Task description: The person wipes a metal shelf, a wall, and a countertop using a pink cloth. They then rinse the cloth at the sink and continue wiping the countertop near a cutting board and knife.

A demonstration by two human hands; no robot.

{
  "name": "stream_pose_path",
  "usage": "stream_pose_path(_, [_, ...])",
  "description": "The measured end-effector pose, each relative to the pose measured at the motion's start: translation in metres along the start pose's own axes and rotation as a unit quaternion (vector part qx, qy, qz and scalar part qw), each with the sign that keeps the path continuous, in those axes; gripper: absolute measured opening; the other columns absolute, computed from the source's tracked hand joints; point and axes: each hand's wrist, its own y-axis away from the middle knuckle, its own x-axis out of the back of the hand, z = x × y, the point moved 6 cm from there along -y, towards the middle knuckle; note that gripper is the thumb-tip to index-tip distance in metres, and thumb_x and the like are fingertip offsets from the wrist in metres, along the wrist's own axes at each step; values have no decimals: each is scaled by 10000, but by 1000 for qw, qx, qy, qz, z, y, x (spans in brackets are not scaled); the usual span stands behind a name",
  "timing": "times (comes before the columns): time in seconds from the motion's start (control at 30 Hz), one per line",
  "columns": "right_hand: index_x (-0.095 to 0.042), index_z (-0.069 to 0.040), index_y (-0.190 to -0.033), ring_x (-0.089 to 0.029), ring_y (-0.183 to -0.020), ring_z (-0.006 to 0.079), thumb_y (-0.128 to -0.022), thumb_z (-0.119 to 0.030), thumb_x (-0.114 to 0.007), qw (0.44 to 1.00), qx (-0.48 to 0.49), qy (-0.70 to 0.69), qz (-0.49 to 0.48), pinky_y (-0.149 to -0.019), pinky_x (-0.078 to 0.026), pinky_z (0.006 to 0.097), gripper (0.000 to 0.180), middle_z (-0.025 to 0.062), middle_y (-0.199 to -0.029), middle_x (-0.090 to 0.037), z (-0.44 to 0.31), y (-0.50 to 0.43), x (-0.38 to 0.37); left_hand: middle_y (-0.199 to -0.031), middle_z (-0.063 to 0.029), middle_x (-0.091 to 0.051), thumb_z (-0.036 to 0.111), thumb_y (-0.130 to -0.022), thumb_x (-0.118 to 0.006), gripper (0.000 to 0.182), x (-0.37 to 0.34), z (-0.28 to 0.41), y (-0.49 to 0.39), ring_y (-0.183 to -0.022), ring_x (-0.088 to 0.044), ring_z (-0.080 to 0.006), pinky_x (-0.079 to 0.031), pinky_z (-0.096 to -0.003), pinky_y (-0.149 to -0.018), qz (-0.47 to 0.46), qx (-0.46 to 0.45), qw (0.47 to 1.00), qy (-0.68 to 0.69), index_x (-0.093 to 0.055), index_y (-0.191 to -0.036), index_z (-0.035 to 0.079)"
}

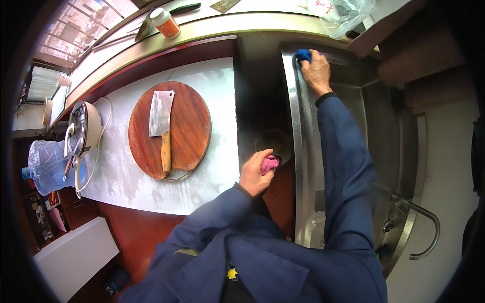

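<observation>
My right hand [318, 72] presses a bunched blue cloth [303, 56] onto the far corner of the stainless-steel sink's rim [299, 151]. In my left hand [257, 174] is a crumpled pink cloth [270, 164], held above the dark gap between the white table and the sink. To the left, a round wooden cutting board [189, 125] lies on the white tabletop [223, 159]. A cleaver [161, 117] with a wooden handle rests flat on that board, its blade towards the window side.
A curved faucet [432, 223] rises at the sink's right. An electric pot [89, 128] with a glass lid and a water jug [51, 164] stand at the table's left. Along the sill are a white-capped bottle [165, 23], a knife [185, 8] and a plastic bag [341, 15].
</observation>
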Motion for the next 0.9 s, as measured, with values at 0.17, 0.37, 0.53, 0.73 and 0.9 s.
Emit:
stream_pose_path(0.17, [-708,-91,-1153,-640,-1028,415,-853,-288,-691,992,28,31,-117,-900,-518,490,359,240,-1062,-665,-23,29,-19,-1096,-196,-666,14,-776,-712,467,-3,4,7,-1004,-669,-373,-536,-378,-868,-3,-8,1000,5,-612,-1232,14])
stream_pose_path(0.37, [-718,-29,-1089,-640,-913,431,-848,-224,-703,989,87,5,-121,-832,-521,490,311,255,-940,-647,-19,107,19,-1101,-173,-694,44,-791,-734,455,-5,0,21,-1020,-694,-299,-538,-352,-897,-17,20,1000,11,-625,-1231,13])
stream_pose_path(0.53, [-643,-42,-1145,-634,-889,417,-817,-140,-746,990,95,-8,-105,-763,-526,477,357,216,-939,-616,-12,205,57,-1084,-184,-683,22,-784,-719,446,-13,7,38,-1000,-689,-329,-534,-365,-893,-35,16,999,30,-622,-1219,0])
stream_pose_path(0.73, [-606,-86,-1182,-632,-915,411,-820,-146,-728,993,23,-9,-115,-744,-529,507,386,186,-996,-575,-9,314,101,-1060,-177,-701,27,-796,-720,426,-14,16,59,-989,-708,-305,-545,-348,-888,-48,-1,997,63,-636,-1213,13])
stream_pose_path(0.9, [-619,-82,-1271,-642,-920,358,-815,-93,-709,988,-58,14,-142,-768,-538,449,464,140,-1027,-586,-10,396,136,-1015,-141,-714,20,-808,-706,408,-19,25,82,-945,-711,-235,-547,-320,-865,-92,-31,992,84,-638,-1210,2])
